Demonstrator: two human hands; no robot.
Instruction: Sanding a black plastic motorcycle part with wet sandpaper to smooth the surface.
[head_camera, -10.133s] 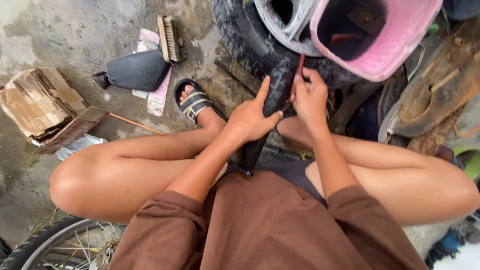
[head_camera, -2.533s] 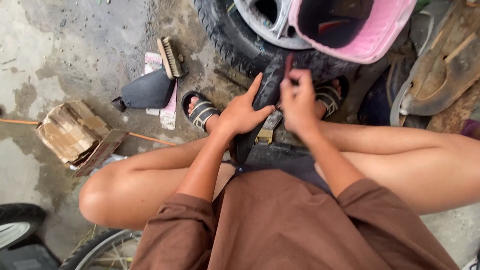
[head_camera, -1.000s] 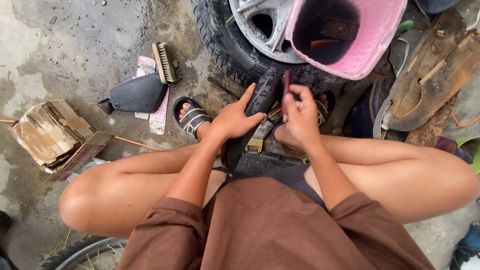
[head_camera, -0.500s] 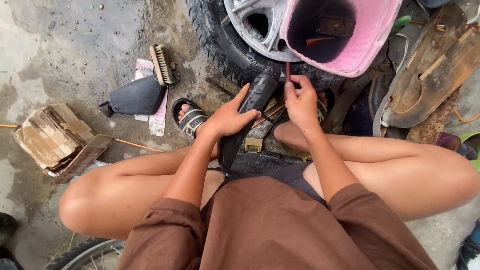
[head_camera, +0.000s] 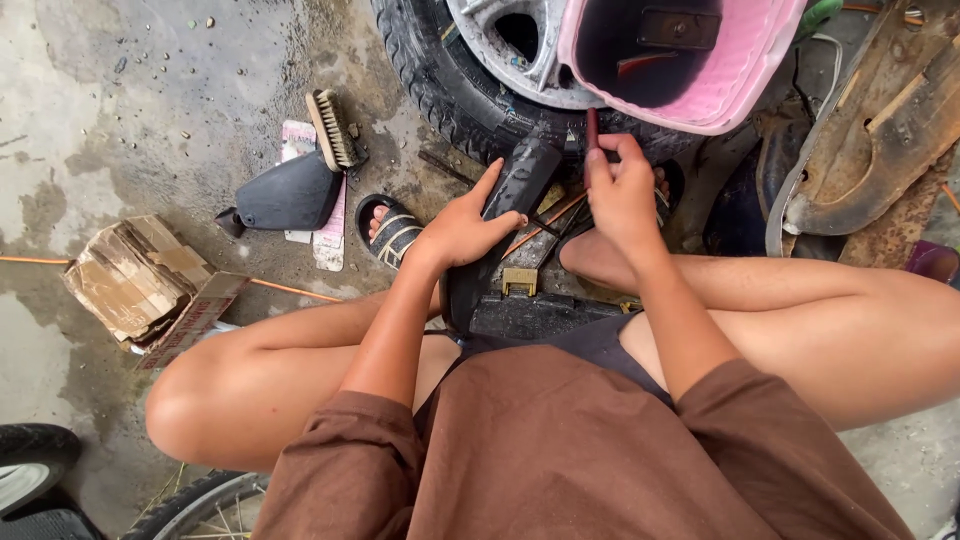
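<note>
While left hand (head_camera: 462, 228) grips black tube (head_camera: 512, 190) | right hand (head_camera: 622, 190) pinches red tool (head_camera: 592, 128)

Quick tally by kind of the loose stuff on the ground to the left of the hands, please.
Brush: 1
Black plastic cover: 1
Pink-and-white packets: 2
Torn cardboard box: 1
Total: 5
</note>
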